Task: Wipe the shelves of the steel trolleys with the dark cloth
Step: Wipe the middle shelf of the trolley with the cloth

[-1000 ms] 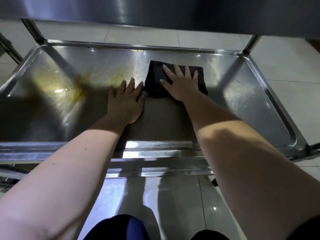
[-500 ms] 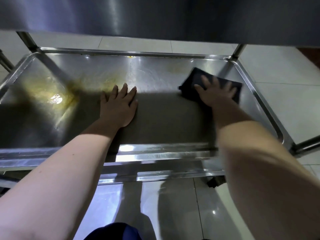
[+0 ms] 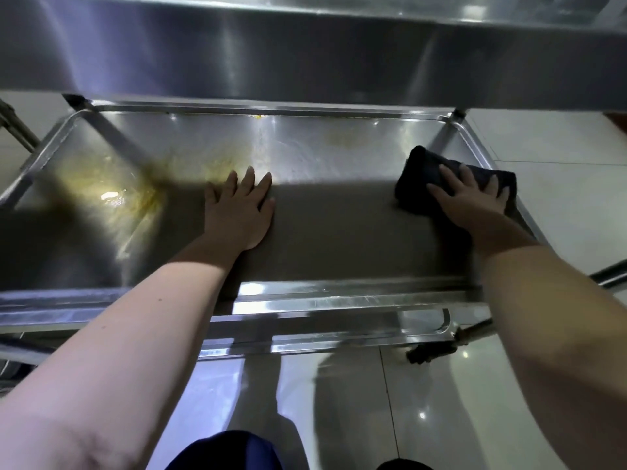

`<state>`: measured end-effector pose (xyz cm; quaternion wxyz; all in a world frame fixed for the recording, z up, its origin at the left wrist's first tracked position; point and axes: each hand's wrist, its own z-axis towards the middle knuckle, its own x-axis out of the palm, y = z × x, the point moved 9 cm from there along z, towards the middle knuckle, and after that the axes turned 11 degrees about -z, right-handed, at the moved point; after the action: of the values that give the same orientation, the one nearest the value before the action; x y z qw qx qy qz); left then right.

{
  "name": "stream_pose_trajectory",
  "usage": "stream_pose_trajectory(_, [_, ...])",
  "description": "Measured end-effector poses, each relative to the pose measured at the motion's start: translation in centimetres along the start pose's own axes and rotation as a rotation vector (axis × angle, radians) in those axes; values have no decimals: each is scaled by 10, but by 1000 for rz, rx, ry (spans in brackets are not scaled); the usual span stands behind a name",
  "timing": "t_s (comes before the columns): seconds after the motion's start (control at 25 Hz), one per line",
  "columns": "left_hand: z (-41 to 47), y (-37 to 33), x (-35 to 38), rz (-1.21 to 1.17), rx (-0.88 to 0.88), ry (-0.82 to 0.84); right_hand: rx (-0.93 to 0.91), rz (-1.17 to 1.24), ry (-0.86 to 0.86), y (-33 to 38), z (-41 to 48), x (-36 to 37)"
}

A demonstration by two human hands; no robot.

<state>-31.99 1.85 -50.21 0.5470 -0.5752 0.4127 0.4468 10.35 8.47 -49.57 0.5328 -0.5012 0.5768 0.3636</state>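
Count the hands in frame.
2. The left hand lies flat on the steel shelf near its middle; the right hand presses the dark cloth at the shelf's right end. None looks hidden.

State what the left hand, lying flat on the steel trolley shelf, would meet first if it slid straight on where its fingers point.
Probably the raised far rim of the steel trolley shelf: ahead of the left hand lies only bare, faintly yellow-smeared steel, though depth is hard to judge.
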Motion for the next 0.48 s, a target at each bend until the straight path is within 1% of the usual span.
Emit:
stream_pose_trajectory(0.04, [1, -1, 1, -6, -2, 1, 42, 1, -15, 16, -6, -2])
stream_pose_trajectory(0.08, [2, -1, 2, -12, -4, 4, 24, 12, -27, 47, -15, -4])
stream_pose_trajectory(0.12, [2, -1, 2, -16, -4, 7, -52, 24, -32, 86, -29, -4])
stream_pose_trajectory(0.2, [0, 1, 1, -22, -10, 5, -299, -35, -78, 169, -68, 6])
stream_pose_trajectory(0.24, [-1, 3, 0, -25, -12, 2, -410, -68, -100, 193, -88, 10])
stream_pose_trajectory(0.28, [-1, 4, -1, -28, -10, 4, -487, -92, -121, 198, -97, 8])
stream_pose_trajectory(0.32, [-2, 4, -2, -30, -6, 7, -526, -90, -134, 186, -94, 3])
stream_pose_trajectory(0.36, [-2, 4, -3, -32, -3, 7, -509, -92, -156, 160, -82, -2])
stream_pose_trajectory(0.4, [-3, 3, -3, -33, -3, 3, -446, -97, -172, 122, -66, -4])
stream_pose_trajectory(0.48, [-1, 1, -2, -38, -4, 1, -237, -70, -100, 34, -35, -1])
